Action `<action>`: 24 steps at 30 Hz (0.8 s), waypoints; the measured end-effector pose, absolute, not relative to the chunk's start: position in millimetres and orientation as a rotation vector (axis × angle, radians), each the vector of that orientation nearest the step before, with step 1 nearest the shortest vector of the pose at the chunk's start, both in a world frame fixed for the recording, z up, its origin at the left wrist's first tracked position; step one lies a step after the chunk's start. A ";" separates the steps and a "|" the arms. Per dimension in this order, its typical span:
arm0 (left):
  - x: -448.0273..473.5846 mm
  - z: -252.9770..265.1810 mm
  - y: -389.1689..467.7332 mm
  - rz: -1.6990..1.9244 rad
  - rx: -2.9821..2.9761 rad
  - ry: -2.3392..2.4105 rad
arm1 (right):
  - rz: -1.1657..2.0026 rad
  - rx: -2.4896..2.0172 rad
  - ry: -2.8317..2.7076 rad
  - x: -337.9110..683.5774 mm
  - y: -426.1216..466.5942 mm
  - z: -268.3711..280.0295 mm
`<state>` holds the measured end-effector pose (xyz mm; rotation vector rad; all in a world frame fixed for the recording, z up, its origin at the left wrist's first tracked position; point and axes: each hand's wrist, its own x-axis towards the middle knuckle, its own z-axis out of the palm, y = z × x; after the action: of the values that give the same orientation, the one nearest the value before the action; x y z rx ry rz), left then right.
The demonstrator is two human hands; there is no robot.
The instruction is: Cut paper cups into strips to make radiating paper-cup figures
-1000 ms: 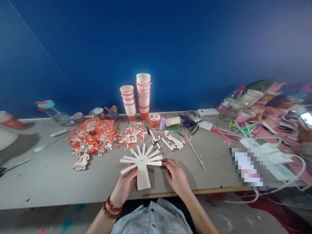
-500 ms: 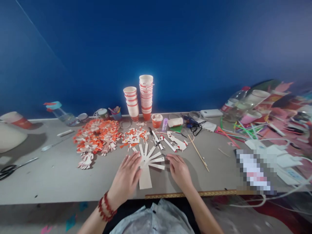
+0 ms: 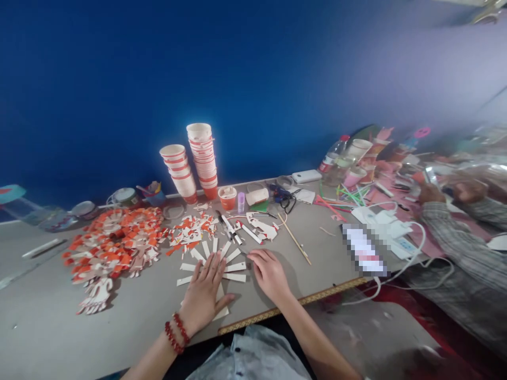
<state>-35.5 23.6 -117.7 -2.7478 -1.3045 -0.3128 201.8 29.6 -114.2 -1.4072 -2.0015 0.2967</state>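
Observation:
White paper strips fan out like spokes on the grey table, with a wider paper piece partly under my hand. My left hand, wearing red beads at the wrist, lies flat over the middle of the fan with its fingers stretched out. Just right of the strip ends, my right hand rests on the table, its fingers curled together. Whatever its fingertips may hold is too small to make out. Beyond the fan lie a black-and-white pen and orange and white paper scraps.
A heap of orange-and-white paper cutouts is at left. Two stacks of paper cups stand by the blue wall. Wooden sticks, a phone and a white power strip lie rightward. Another person's sleeve shows at far right.
The view has turned to the right, bringing another person's arms into sight. My left hand has moved from the fan's left side onto its middle. My right hand stays beside the strips.

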 end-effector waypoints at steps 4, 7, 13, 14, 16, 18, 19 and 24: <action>-33.5 -117.6 23.2 -0.307 -2.724 -1.321 | 0.292 -1.407 -1.997 202.5 29.1 -116.9; -31.9 -116.4 22.1 -0.352 -2.700 -1.346 | 0.290 -1.403 -1.998 203.2 29.1 -118.0; -29.1 -109.0 19.3 -0.322 -2.740 -1.349 | 0.290 -1.379 -2.008 204.8 29.6 -116.0; -28.4 -108.9 18.9 -0.315 -2.748 -1.362 | 0.285 -1.374 -2.006 205.1 29.7 -115.9; -27.1 -109.4 18.6 -0.314 -2.760 -1.393 | 0.277 -1.366 -2.005 205.8 30.2 -116.4; -26.9 -109.6 19.3 -0.341 -2.782 -1.414 | 0.269 -1.361 -2.005 206.6 30.8 -117.8; -27.8 -109.2 20.1 -0.367 -2.806 -1.421 | 0.269 -1.356 -2.006 207.0 31.1 -118.7; -46.9 -101.5 25.4 -0.800 -2.775 -1.633 | 0.288 -1.296 -1.988 208.8 31.5 -120.4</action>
<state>-46.9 25.4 -101.5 -2.7746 -1.6327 -0.7997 208.8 31.5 -120.4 -1.2962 -1.9875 0.2880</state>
